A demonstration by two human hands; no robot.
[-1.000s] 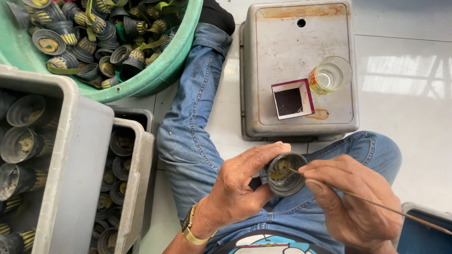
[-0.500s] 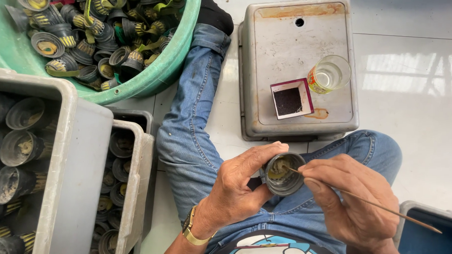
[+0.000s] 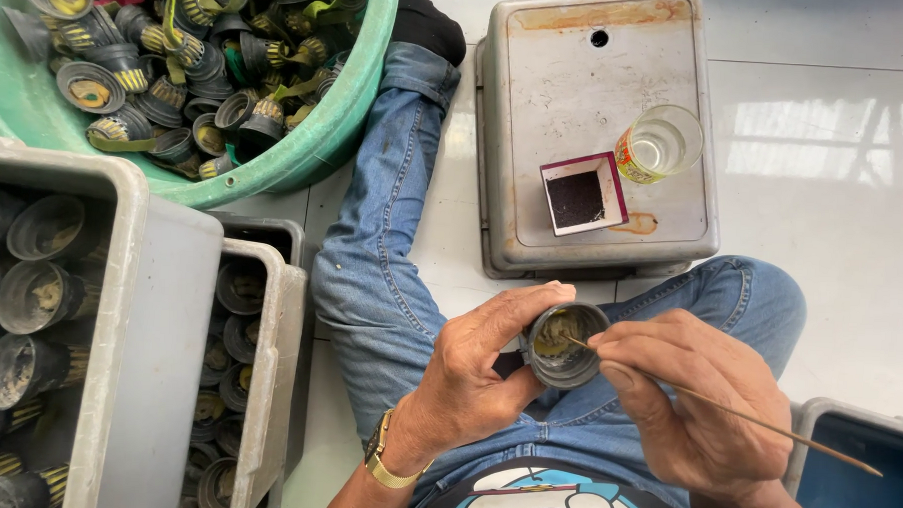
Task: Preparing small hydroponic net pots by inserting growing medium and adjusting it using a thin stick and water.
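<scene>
My left hand (image 3: 472, 370) grips a small dark round cap (image 3: 565, 344), its open side up, over my lap. Yellowish residue shows inside the cap. My right hand (image 3: 701, 403) pinches a thin wooden stick (image 3: 766, 423), whose tip reaches into the cap. A gold watch sits on my left wrist. My legs in blue jeans stretch out across the white tiled floor.
A green basin (image 3: 325, 139) at top left holds several dark caps. Grey crates (image 3: 150, 304) at left hold more caps. An upturned grey crate (image 3: 567, 98) carries a small open box (image 3: 582, 196) and a clear glass (image 3: 660, 143). A blue-lined bin (image 3: 854, 468) sits at lower right.
The stick has shifted slightly in my right hand, its tip still working inside the cap. My left hand keeps hold of the cap in nearly the same place.
</scene>
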